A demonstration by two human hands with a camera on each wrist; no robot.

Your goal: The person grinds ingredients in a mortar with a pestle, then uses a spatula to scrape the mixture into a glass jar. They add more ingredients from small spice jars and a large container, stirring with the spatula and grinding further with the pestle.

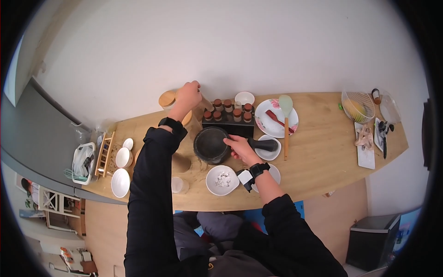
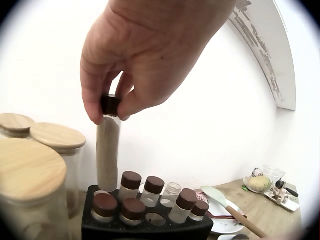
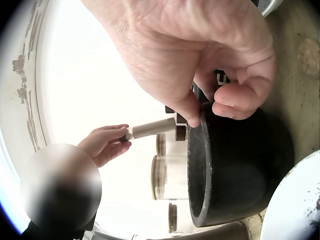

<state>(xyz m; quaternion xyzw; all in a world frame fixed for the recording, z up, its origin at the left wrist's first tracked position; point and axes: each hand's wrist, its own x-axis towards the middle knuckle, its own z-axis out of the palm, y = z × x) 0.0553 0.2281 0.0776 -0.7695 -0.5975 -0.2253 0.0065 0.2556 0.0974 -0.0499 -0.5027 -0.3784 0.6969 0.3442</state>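
My left hand [image 1: 188,98] pinches the dark cap of a slim glass tube [image 2: 107,150] filled with greyish powder. The tube hangs upright over the back left corner of the black rack [image 2: 145,227], its lower end at the rack's top; whether it sits in a hole I cannot tell. Brown-capped jars [image 2: 185,200] fill other holes, and one front hole shows bare. My right hand [image 3: 200,55] holds the rim of the black stone mortar [image 3: 240,165], thumb at the edge and fingers curled outside. The mortar's inside looks dark in the head view.
Wooden-lidded jars [image 2: 30,170] stand left of the rack. A bowl with white bits [image 1: 223,180] is in front of the mortar. Right of it are a pestle [image 1: 263,144] on a dish, a floral plate [image 1: 265,124] and a spatula [image 1: 286,134]. White bowls [image 1: 121,182] stand far left.
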